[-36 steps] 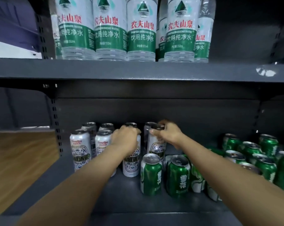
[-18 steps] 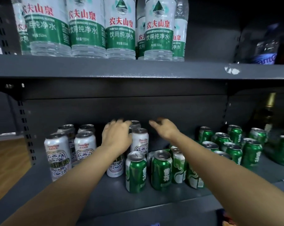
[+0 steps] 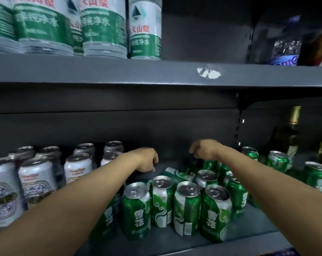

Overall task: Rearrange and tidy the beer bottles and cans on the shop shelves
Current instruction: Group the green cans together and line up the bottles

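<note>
- Green cans (image 3: 186,206) crowd the middle of the lower shelf (image 3: 252,218) — one lies toppled (image 3: 176,175) behind the front row; white cans (image 3: 36,180) stand to the left.
- Left hand (image 3: 147,161) and right hand (image 3: 204,150) hover above the cluster, fingers loosely curled, holding nothing.
- Step in hand, likely: reaching for the green group; next calls for righting the fallen can.

Green cans (image 3: 186,209) (white swirls), silver-white cans (image 3: 37,183), dark grey shelf (image 3: 119,72).
</note>
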{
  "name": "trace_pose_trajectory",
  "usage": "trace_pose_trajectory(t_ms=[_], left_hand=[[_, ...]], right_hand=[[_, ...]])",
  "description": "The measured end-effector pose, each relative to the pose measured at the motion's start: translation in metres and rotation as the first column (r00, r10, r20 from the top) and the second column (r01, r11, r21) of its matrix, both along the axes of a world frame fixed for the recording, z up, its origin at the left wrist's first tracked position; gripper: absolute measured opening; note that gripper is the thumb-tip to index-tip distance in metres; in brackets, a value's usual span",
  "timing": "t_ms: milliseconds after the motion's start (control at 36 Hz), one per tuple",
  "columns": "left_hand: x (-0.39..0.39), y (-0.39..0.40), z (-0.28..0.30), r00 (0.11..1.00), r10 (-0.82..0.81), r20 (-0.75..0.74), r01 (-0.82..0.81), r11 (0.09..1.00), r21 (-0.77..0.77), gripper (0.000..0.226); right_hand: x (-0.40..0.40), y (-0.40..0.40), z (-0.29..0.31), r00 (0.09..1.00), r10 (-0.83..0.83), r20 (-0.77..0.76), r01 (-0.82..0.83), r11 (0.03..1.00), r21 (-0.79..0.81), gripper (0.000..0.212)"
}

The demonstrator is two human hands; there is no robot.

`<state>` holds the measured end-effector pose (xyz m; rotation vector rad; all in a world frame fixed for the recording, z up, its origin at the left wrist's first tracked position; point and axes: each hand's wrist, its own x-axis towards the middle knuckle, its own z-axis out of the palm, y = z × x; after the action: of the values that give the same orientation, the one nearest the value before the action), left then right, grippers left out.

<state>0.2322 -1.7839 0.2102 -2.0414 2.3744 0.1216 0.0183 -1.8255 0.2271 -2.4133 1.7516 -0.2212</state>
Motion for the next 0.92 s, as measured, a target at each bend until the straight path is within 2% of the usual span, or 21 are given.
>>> trace_pose_trajectory(t_ms=[139,222,306,528,611,694,778,861,889,917], left_hand=[[-0.003,-0.025,-0.011,0.997,0.045,0.059,-0.057,0.973,0.222,0.052],[0.0,-0.035,-0.021,0.996,0.082,0.032,-0.088,0.93,0.357,0.06],[0.006,-0.046,-0.03,0.997,0.042,0.059,-0.065,0.879,0.473,0.056],[0.001,-0.055,-0.04,0.965,-0.101,0.24,-0.06,0.811,0.583,0.042],[0.0,-0.054,-0.041,0.962,-0.107,0.252,-0.051,0.835,0.547,0.038],[0.001,-0.055,-0.041,0.979,-0.042,0.198,-0.06,0.875,0.48,0.039],[0.004,-0.054,-0.038,0.994,0.07,0.088,-0.095,0.94,0.329,0.046],[0.009,-0.057,-0.04,0.953,0.255,-0.166,-0.209,0.945,0.25,0.037],[0.009,-0.057,-0.04,0.915,0.304,-0.264,-0.253,0.944,0.211,0.045],[0.009,-0.058,-0.04,0.872,0.333,-0.36,-0.294,0.943,0.159,0.063]], right_hand=[[0.02,-0.02,-0.015,0.959,0.195,-0.206,-0.176,0.978,0.108,0.036],[0.034,-0.036,-0.031,0.926,0.261,-0.273,-0.216,0.959,0.185,0.046],[0.044,-0.047,-0.042,0.894,0.307,-0.328,-0.223,0.937,0.269,0.052],[0.06,-0.063,-0.058,0.895,0.299,-0.33,-0.178,0.919,0.351,0.075],[0.065,-0.065,-0.063,0.903,0.276,-0.329,-0.144,0.916,0.373,0.078],[0.068,-0.066,-0.068,0.91,0.269,-0.316,-0.123,0.902,0.413,0.075],[0.062,-0.068,-0.062,0.944,0.228,-0.237,-0.108,0.895,0.432,0.065],[0.048,-0.076,-0.054,0.99,0.132,-0.052,-0.097,0.897,0.431,0.067],[0.044,-0.077,-0.052,0.994,0.104,0.021,-0.103,0.901,0.422,0.072],[0.039,-0.08,-0.051,0.993,0.076,0.086,-0.106,0.9,0.422,0.08]])
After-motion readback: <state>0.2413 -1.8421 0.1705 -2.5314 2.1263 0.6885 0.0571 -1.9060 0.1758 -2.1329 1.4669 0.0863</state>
